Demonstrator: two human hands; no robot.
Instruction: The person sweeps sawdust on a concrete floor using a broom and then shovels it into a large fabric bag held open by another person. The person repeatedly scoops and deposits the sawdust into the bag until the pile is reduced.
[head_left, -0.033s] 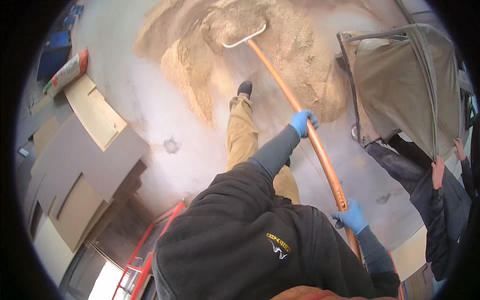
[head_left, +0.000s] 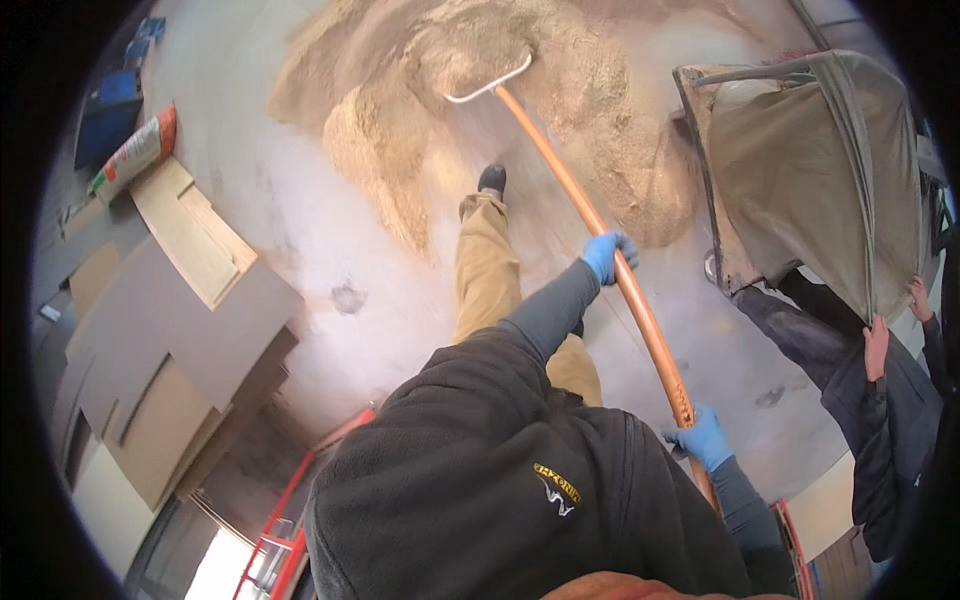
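Note:
My left hand (head_left: 608, 257), in a blue glove, is wrapped round the middle of a long wooden handle. My right hand (head_left: 703, 438), gloved the same way, is closed on the handle lower down, near my right side. The handle belongs to what looks like a shovel (head_left: 572, 188), slanting away from me to the upper left. Its pale, slightly curved edge lies against a wide tan pile of what looks like sawdust (head_left: 375, 150); the rest of the blade is hard to make out. My left foot points toward the pile.
At the right, another person's hands (head_left: 875, 347) hold a large olive cloth bag (head_left: 790, 180) on a dark frame. Stacked boards (head_left: 190, 310) lie at the left, with a filled sack (head_left: 135, 150) and blue bins (head_left: 108, 115) beyond. A red metal frame (head_left: 290, 510) stands at lower left.
The view has shifted very slightly. Both hands keep the same grip, and the shovel's pale edge stays at the same spot on the pile.

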